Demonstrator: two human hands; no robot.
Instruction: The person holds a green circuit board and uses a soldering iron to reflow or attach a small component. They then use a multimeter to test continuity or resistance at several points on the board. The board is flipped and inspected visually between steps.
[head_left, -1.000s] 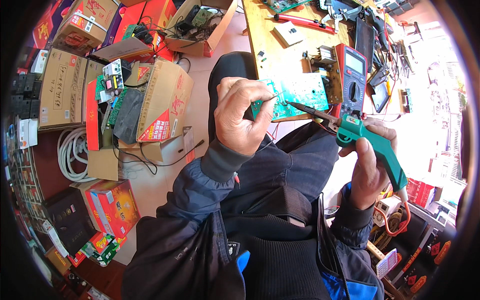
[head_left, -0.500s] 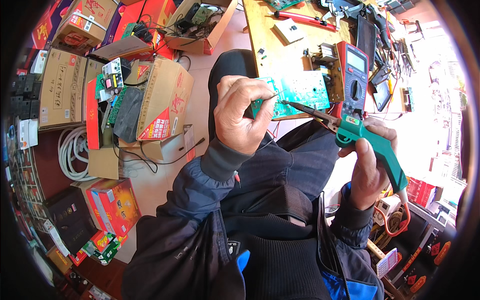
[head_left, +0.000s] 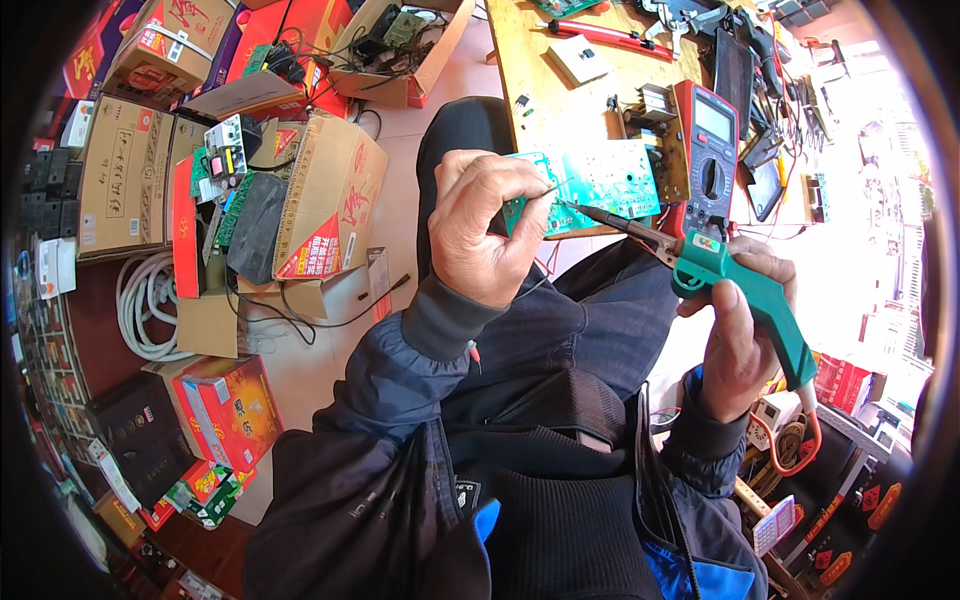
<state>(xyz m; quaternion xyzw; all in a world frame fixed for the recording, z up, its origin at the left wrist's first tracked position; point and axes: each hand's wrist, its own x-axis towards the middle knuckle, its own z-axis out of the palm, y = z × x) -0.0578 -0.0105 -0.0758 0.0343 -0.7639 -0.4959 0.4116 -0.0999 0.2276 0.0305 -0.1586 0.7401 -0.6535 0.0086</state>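
Note:
A green pistol-shaped soldering iron (head_left: 745,285) is gripped in my right hand (head_left: 738,345), its handle in the palm and its cord leaving from the lower end. Its thin metal tip reaches left over a green circuit board (head_left: 630,175) at the table's near edge. My left hand (head_left: 490,215) is at the board's left part, thumb and forefinger pinched around a thin wire (head_left: 557,188). The wire ends very close to the iron's tip; whether they touch I cannot tell. The fingers cover part of the board's left side.
On the wooden table (head_left: 560,100) are a red multimeter (head_left: 706,150), a white block (head_left: 578,62) and a red rod-shaped tool (head_left: 610,38). Cables and tools crowd its right side. Cardboard boxes (head_left: 335,200) and a coiled white hose (head_left: 145,305) stand on the floor to the left.
The iron's tip has shifted very slightly at the board, and a dark bit seen around it before no longer shows. Both hands keep their grips.

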